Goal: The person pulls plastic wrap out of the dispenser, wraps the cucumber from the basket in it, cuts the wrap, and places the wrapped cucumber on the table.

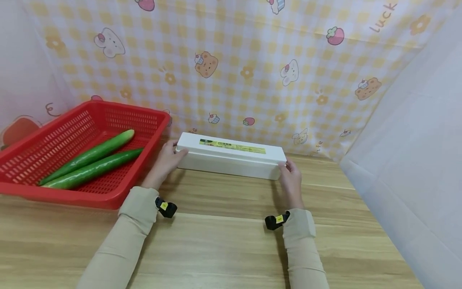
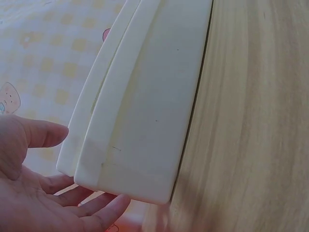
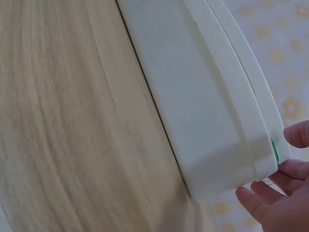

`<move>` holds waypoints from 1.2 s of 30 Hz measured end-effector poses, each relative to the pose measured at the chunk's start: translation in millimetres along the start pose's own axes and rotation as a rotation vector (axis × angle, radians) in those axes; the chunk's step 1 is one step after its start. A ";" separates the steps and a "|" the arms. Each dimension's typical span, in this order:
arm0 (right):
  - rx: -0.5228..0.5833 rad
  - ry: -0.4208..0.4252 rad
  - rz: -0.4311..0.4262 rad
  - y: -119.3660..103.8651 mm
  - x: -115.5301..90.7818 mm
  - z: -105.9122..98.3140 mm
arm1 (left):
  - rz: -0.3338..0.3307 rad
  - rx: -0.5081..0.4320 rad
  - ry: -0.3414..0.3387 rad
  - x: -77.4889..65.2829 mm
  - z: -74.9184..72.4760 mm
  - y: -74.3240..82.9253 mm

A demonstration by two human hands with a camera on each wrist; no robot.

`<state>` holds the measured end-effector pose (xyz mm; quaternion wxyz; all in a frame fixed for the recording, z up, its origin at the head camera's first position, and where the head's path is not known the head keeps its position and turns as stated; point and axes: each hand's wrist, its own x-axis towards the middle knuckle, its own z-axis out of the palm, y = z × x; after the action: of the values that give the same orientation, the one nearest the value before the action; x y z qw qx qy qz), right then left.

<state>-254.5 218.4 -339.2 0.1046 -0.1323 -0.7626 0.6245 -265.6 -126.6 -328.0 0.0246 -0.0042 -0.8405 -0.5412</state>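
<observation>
A long white cling film box (image 1: 231, 163), with a yellow-green label (image 1: 232, 146) on its lid, sits on the wooden table. My left hand (image 1: 169, 157) is at its left end, thumb at the front edge and fingers around the end. At the right end, my right hand (image 1: 290, 176) holds it the same way. In the left wrist view, the left thumb (image 2: 48, 133) meets the lid's edge and the fingers (image 2: 108, 210) touch the end face. The right thumb (image 3: 297, 134) is at the lid's edge in the right wrist view.
To the left stands a red plastic basket (image 1: 72, 196) with two long green cucumbers (image 1: 97, 168) in it. A checked curtain (image 1: 245, 88) hangs right behind the box. White cloth (image 1: 408, 152) borders the table on the right.
</observation>
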 end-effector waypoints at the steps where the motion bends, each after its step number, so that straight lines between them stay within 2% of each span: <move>1: -0.006 0.001 -0.001 -0.7 0.1 -0.1 | 0.015 0.002 0.003 0.5 -0.1 0.2; 7: -0.030 -0.018 -0.066 -1.8 1.7 -1.8 | 0.074 0.041 0.031 0.9 -0.7 2.0; 11: -0.026 -0.072 -0.114 -1.1 1.7 -5.2 | 0.112 0.019 0.048 0.6 -1.3 3.6; 13: -0.022 -0.101 -0.123 -0.5 1.3 -6.9 | 0.119 -0.007 0.043 1.0 -1.4 4.0; 19: 0.008 -0.168 -0.154 2.1 1.3 -7.7 | 0.084 -0.067 0.014 3.2 -1.5 3.0; 23: 0.025 -0.191 -0.182 4.4 4.6 -6.5 | 0.110 -0.114 -0.020 6.2 -1.3 1.9; 25: 0.006 -0.200 -0.198 5.5 7.1 -7.0 | 0.134 -0.142 -0.049 7.4 -0.4 0.5; 27: -0.020 -0.202 -0.215 6.6 9.4 -7.7 | 0.131 -0.161 -0.081 4.1 -0.5 5.3; 30: -0.077 -0.223 -0.223 1.6 7.1 -10.1 | 0.131 -0.153 -0.105 3.9 0.2 3.1; 36: -0.164 -0.333 -0.197 -20.2 -0.8 -17.7 | 0.159 -0.109 -0.100 11.0 -2.4 -5.0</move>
<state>-249.5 230.8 -315.9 0.0268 0.0398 -0.8269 0.5603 -276.6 -131.1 -331.1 0.0252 -0.0992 -0.8072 -0.5814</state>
